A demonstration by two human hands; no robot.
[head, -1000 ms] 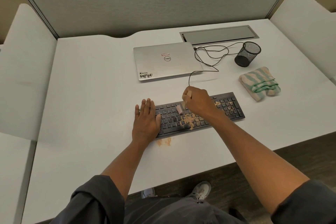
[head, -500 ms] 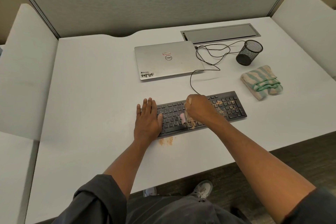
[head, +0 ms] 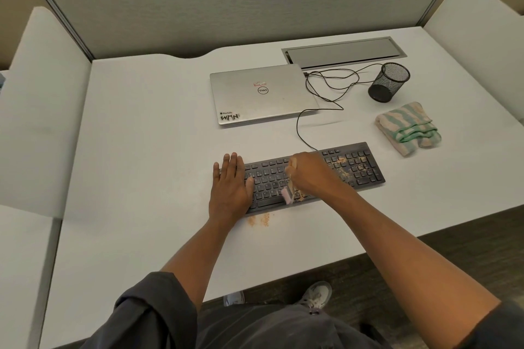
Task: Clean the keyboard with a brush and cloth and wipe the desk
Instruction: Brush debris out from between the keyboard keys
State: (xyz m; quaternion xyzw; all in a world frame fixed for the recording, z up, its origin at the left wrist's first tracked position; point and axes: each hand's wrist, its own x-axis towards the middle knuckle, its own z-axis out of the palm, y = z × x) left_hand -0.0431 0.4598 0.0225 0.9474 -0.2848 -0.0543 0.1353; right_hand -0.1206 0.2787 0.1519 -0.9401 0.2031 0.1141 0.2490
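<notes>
The keyboard [head: 306, 176] lies near the front of the bench [head: 147, 150], dotted with crumbs [head: 341, 168]. It is pressed flat by the left hand [head: 230, 187], fingers straight, likely to stop sliding. The brush [head: 287, 195] is gripped by the right hand [head: 310, 171], so crumbs can be swept off; the cloth [head: 408, 129] is kept aside.

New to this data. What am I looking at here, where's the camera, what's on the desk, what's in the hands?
There is no robot: a person works with two bare hands. The one picture comes from a wide-angle camera worn on the head, looking forward and down, so the arms reach in from the bottom edge.

On the white desk lie a black keyboard strewn with tan crumbs, a small crumb pile on the desk at its near edge, a closed silver laptop, a loose cable, a mesh pen cup and a folded striped cloth.

The left hand lies flat on the keyboard's left end. The right hand grips a small brush, its pink head down on the keys.
</notes>
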